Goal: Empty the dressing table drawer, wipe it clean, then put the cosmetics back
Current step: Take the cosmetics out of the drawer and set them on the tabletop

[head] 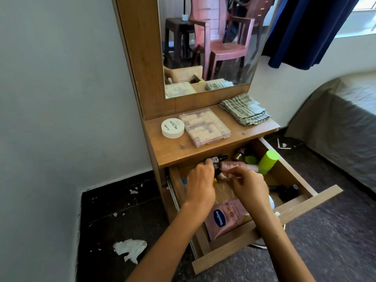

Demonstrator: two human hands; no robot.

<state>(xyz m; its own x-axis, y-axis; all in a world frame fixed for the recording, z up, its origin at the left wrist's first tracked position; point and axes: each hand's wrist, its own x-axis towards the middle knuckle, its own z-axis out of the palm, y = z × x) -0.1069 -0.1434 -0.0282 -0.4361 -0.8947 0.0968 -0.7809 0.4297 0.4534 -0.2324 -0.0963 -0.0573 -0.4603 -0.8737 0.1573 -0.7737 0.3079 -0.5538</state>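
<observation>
The wooden drawer (305, 208) of the dressing table is pulled out and holds several cosmetics. Both my hands are inside it near the back. My left hand (200, 185) grips small dark nail polish bottles (217, 159). My right hand (251, 187) pinches the end of a pink tube (234, 165). A pink Vaseline lotion tube (225, 218) lies at the front of the drawer. A green cylinder (268, 162) leans at the back right, dark bottles (284, 191) lie at the right. On the tabletop sit a white round nail polish remover tub (173, 128), a clear plastic case (204, 127) and a folded checked cloth (245, 109).
The mirror (213, 41) above reflects plastic chairs. A white wall stands to the left, a bed with grey cover (341, 119) to the right, a blue curtain (305, 31) above it. Crumpled white paper (131, 249) lies on the dark floor at the left.
</observation>
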